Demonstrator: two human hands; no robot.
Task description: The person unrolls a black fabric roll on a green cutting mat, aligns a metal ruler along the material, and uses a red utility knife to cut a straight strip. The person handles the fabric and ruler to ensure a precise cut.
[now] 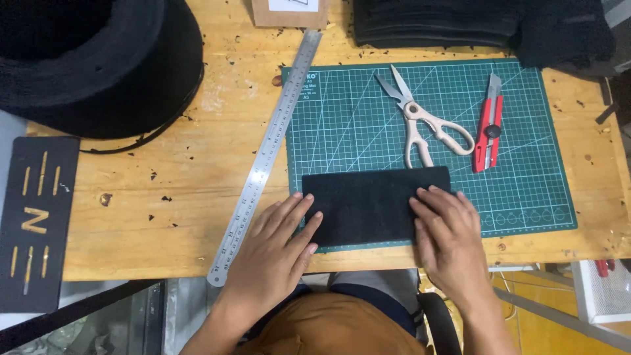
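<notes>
Left hand [279, 246]: flat, palm down, fingers spread and pointing up and to the right, away from the body; it lies at the counter's near edge, left of centre.
Right hand [447, 230]: flat, palm down, fingers close together and pointing up and to the left; also at the near edge, right of centre.
Forearms: bare, both rising from the near edge and angling inward.
Grip: neither hand is closed on anything; both press down open.

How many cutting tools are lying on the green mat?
2: the scissors lie open near the mat's middle, and the red utility knife lies to their right. Neither touches the hands.
</notes>
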